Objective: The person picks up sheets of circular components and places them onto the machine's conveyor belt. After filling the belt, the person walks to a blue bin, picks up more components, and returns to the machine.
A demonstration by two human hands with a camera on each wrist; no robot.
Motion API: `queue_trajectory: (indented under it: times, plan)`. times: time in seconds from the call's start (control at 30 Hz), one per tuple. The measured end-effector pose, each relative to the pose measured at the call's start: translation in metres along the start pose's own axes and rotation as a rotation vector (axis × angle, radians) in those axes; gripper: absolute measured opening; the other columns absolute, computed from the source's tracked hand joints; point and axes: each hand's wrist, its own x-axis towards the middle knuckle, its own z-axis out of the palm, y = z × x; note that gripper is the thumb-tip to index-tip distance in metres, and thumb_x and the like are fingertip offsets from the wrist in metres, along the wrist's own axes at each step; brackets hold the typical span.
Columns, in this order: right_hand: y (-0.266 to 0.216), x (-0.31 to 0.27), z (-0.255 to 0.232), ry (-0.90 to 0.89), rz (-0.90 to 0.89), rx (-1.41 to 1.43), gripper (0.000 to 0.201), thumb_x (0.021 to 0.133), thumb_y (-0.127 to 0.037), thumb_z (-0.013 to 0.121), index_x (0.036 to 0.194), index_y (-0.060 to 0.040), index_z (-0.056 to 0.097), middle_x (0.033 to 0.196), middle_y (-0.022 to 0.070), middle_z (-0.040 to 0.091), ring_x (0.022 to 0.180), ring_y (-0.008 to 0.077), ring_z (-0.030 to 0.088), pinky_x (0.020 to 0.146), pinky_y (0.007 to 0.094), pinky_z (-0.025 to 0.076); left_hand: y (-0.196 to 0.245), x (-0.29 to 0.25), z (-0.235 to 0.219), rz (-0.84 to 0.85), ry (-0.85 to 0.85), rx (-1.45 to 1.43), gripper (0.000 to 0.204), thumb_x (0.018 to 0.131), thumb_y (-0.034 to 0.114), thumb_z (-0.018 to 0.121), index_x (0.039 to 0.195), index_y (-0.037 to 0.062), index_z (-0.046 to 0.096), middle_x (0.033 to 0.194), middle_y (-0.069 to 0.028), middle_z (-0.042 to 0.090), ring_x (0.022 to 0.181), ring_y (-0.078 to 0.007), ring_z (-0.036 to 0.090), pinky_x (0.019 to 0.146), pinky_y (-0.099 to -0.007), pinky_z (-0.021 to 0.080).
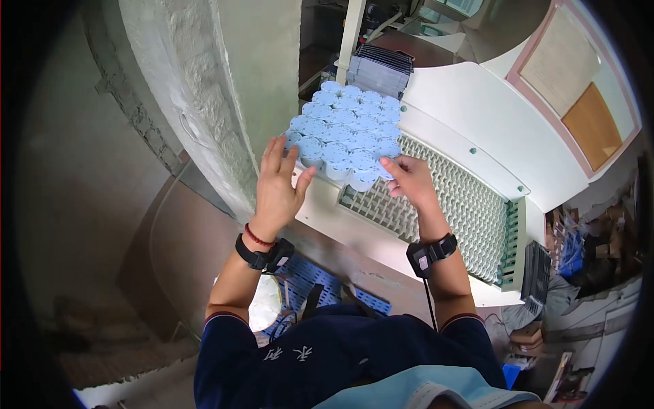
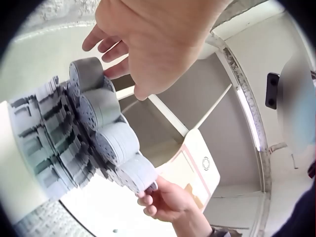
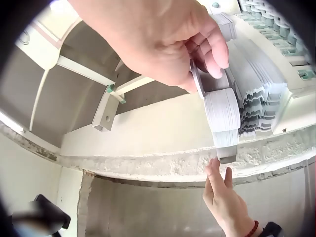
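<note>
A block of light blue sheets with scalloped edges and small holes, stacked in rounded columns, stands at the left end of a white machine bed. My left hand is at its near left corner, fingers extended and fingertips right at the edge. At the near right corner, my right hand pinches the sheets, thumb on top and fingers curled beneath. The left wrist view shows the columns' rounded sides. In the right wrist view a thin plate at the top of the stack tilts up under the right hand.
A tray with rows of pale pegs lies right of the stack. Dark stacked plates stand behind it, and more black plates at the tray's far right end. A rough wall edge rises close on the left.
</note>
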Motion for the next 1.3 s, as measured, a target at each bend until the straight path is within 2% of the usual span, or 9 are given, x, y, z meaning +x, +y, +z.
queue_trajectory:
  times: [0.13, 0.3, 0.4, 0.5, 0.63, 0.77, 0.9, 1.17, 1.3]
  plan:
    - [0.014, -0.002, -0.01, 0.042, 0.156, 0.378, 0.035, 0.079, -0.028, 0.069, 0.087, 0.0048, 0.06, 0.068, 0.0059, 0.058, 0.048, 0.0113, 0.056, 0.04, 0.0218, 0.049, 0.008, -0.006, -0.007, 0.073, -0.026, -0.071, 0.043, 0.081, 0.026, 0.063, 0.111, -0.0038, 0.055, 0.125, -0.0242, 0.043, 0.119, -0.042, 0.038, 0.095, -0.0432, 0.037]
    - [0.043, -0.05, -0.042, 0.073, 0.052, 0.704, 0.023, 0.084, -0.021, 0.063, 0.084, 0.0017, 0.057, 0.068, 0.0066, 0.059, 0.045, 0.0101, 0.053, 0.04, 0.0205, 0.046, 0.019, -0.042, -0.021, -0.024, -0.098, -0.416, 0.039, 0.082, 0.02, 0.061, 0.113, -0.002, 0.053, 0.118, -0.0209, 0.049, 0.108, -0.0348, 0.05, 0.088, -0.0398, 0.042]
    - [0.074, -0.101, -0.069, 0.164, 0.028, 0.726, 0.021, 0.085, -0.019, 0.061, 0.082, 0.0009, 0.056, 0.065, 0.0066, 0.058, 0.045, 0.0108, 0.052, 0.039, 0.0209, 0.042, 0.007, -0.086, -0.007, -0.348, -0.495, -0.922, 0.033, 0.086, 0.017, 0.057, 0.113, -0.0025, 0.052, 0.109, -0.0159, 0.056, 0.093, -0.025, 0.058, 0.078, -0.0341, 0.048]
    - [0.112, -0.146, -0.091, 0.243, 0.011, 0.705, 0.021, 0.085, -0.02, 0.06, 0.078, -0.0008, 0.055, 0.064, 0.0065, 0.057, 0.045, 0.0111, 0.052, 0.04, 0.0212, 0.043, -0.004, -0.128, 0.027, -0.581, -0.721, -1.183, 0.033, 0.09, 0.017, 0.052, 0.116, -0.003, 0.05, 0.104, -0.0124, 0.058, 0.086, -0.0191, 0.06, 0.071, -0.0292, 0.05]
    - [0.169, -0.175, -0.091, 0.288, 0.077, 0.707, 0.018, 0.085, -0.018, 0.061, 0.078, -0.0013, 0.059, 0.067, 0.0056, 0.06, 0.048, 0.0101, 0.054, 0.043, 0.0212, 0.046, 0.018, -0.145, 0.068, -0.928, -1.055, -1.541, 0.038, 0.095, 0.026, 0.04, 0.123, -0.0007, 0.044, 0.109, -0.0145, 0.055, 0.097, -0.0227, 0.058, 0.076, -0.0335, 0.051]
    - [0.217, -0.168, -0.059, 0.284, 0.165, 0.742, 0.017, 0.085, -0.018, 0.061, 0.084, -0.0008, 0.06, 0.07, 0.0052, 0.061, 0.052, 0.0102, 0.054, 0.045, 0.0212, 0.045, 0.043, -0.152, 0.105, -1.193, -1.071, -1.825, 0.048, 0.097, 0.037, 0.028, 0.122, -0.0004, 0.044, 0.119, -0.0191, 0.052, 0.108, -0.0296, 0.053, 0.086, -0.042, 0.046]
    - [0.255, -0.148, -0.027, 0.283, 0.254, 0.717, 0.02, 0.085, -0.022, 0.062, 0.086, -0.0022, 0.061, 0.074, 0.0027, 0.062, 0.058, 0.0078, 0.055, 0.047, 0.0201, 0.046, 0.048, -0.152, 0.126, -1.343, -0.976, -1.77, 0.046, 0.097, 0.035, 0.029, 0.12, -0.002, 0.045, 0.118, -0.02, 0.053, 0.107, -0.0299, 0.054, 0.085, -0.0422, 0.046]
    - [0.263, -0.146, -0.026, 0.271, 0.538, 0.641, 0.029, 0.083, -0.025, 0.064, 0.09, 0.0022, 0.059, 0.074, 0.0066, 0.06, 0.052, 0.0106, 0.055, 0.048, 0.0217, 0.049, 0.037, -0.159, 0.153, -1.345, -0.901, -1.416, 0.026, 0.091, 0.02, 0.049, 0.104, -0.0016, 0.055, 0.095, -0.0157, 0.064, 0.083, -0.0243, 0.065, 0.059, -0.0301, 0.053]
    - [0.265, -0.151, -0.044, 0.306, 0.488, 0.5, 0.031, 0.083, -0.025, 0.064, 0.088, 0.0049, 0.061, 0.07, 0.0068, 0.06, 0.049, 0.0106, 0.055, 0.045, 0.021, 0.048, 0.038, -0.161, 0.161, -1.317, -0.904, -1.291, 0.022, 0.087, 0.018, 0.056, 0.099, 0.0002, 0.058, 0.091, -0.0126, 0.065, 0.079, -0.0203, 0.065, 0.058, -0.0275, 0.051]
